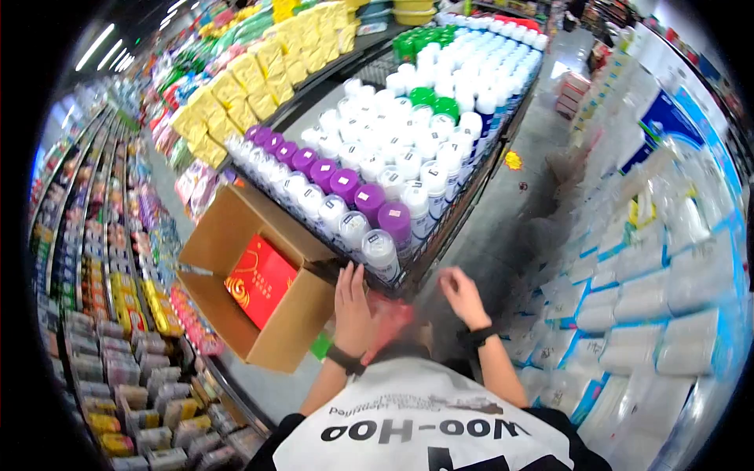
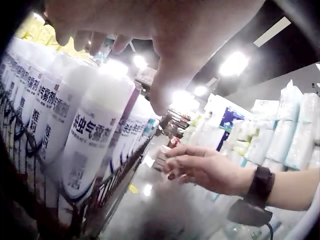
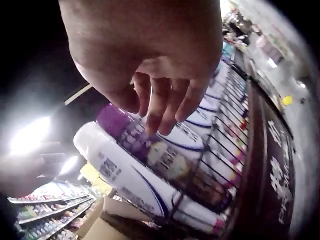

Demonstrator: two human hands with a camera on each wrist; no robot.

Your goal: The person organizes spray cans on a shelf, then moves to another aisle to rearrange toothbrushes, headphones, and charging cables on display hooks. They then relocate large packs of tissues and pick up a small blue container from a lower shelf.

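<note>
Over the near corner of the rack, my left hand [image 1: 353, 310] is raised beside the front can [image 1: 380, 255], fingers extended and holding nothing. In the left wrist view the left hand [image 2: 165, 35] hangs above white spray cans [image 2: 92, 135] with dark lettering. My right hand [image 1: 462, 297] is held in the air right of the corner, fingers loosely bent, with nothing in it. The right wrist view has this hand [image 3: 150, 65] in front of a purple-capped can [image 3: 155, 150] and a white can [image 3: 125, 170]; whether it touches them I cannot tell.
Left of my hands stands an open cardboard box [image 1: 290, 334] with a red package [image 1: 261, 281] inside. Yellow packets [image 1: 251, 78] lie beyond the rack. Shelves of goods [image 1: 118, 275] line the left, and wrapped white packs [image 1: 628, 314] the right. A yellow star sticker [image 1: 513, 160] is on the floor.
</note>
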